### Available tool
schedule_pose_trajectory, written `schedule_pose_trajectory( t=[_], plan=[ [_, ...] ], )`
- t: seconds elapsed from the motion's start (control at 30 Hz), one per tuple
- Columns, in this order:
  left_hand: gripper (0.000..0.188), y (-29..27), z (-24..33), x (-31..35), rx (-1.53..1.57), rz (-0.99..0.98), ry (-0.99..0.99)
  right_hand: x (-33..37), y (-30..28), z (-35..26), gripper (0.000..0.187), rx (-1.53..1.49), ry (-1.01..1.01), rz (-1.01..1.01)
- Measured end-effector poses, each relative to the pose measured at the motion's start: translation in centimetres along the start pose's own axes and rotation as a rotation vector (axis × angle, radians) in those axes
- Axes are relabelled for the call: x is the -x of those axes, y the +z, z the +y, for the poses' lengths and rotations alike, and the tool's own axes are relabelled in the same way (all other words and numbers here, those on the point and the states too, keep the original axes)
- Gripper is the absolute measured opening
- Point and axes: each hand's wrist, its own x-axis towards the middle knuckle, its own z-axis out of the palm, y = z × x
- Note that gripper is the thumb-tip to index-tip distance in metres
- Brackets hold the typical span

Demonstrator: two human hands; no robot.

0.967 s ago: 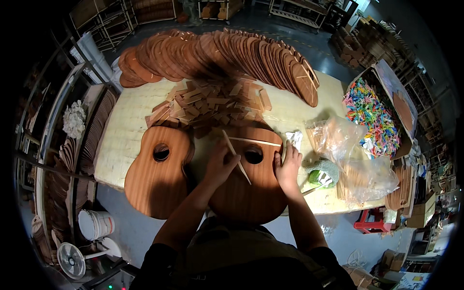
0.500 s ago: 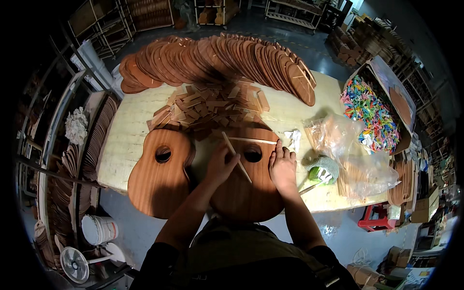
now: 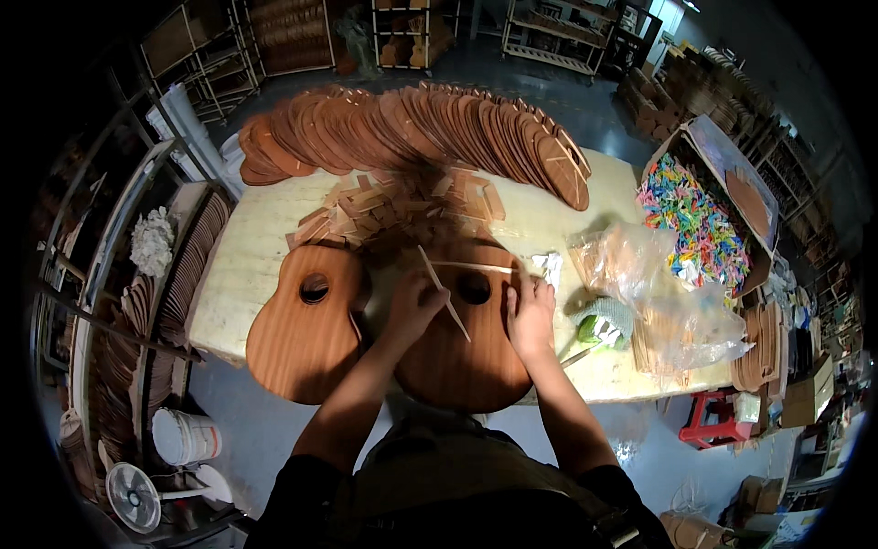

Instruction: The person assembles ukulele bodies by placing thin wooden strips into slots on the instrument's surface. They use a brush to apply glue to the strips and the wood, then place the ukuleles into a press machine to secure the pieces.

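In front of me lies a brown guitar-shaped wooden board (image 3: 462,366) with a round sound hole. A thin pale wooden strip (image 3: 485,268) runs across it above the hole. My left hand (image 3: 416,306) is over the board's left side, closed on a second thin wooden strip (image 3: 459,322) that slants past the hole. At the board's right edge rests my right hand (image 3: 532,316), fingers stretched forward, the fingertips at the right end of the crosswise strip. Another guitar-shaped board (image 3: 302,348) with a hole lies to the left.
Small wood pieces (image 3: 384,210) are heaped beyond the boards, before a long row of guitar-shaped boards (image 3: 412,123). Rightward are a green-and-white roundish container (image 3: 602,328), clear plastic bags (image 3: 686,329) and a box of colourful clips (image 3: 695,220). A fan (image 3: 134,497) and bucket (image 3: 186,435) stand lower left.
The view has shifted slightly. My right index finger now reaches over the crosswise strip's right end. The left hand still holds its strip at nearly the same slant.
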Motion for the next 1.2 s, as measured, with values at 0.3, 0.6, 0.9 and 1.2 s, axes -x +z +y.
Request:
schedule_pose_trajectory(
  t=[0.3,0.6,0.9,1.2],
  plan=[
    [0.03,0.4,6.1,5.8,0.817,-0.011,-0.407,1.8,-0.9,-0.9,0.016,-1.084,0.351,-0.768],
    [0.041,0.3,4.3,7.6,0.052,0.207,-0.148,1.6,-1.7,1.3,0.023,-0.212,-0.302,-0.045],
    [0.053,0.7,3.2,7.0,-0.13,0.208,-0.091,3.1,-2.2,-0.1,0.042,-0.027,-0.162,-0.023],
    [0.048,0.7,4.9,6.7,-0.163,0.145,-0.11,6.6,-1.0,1.5,0.046,0.241,-0.025,-0.111]
  ],
)
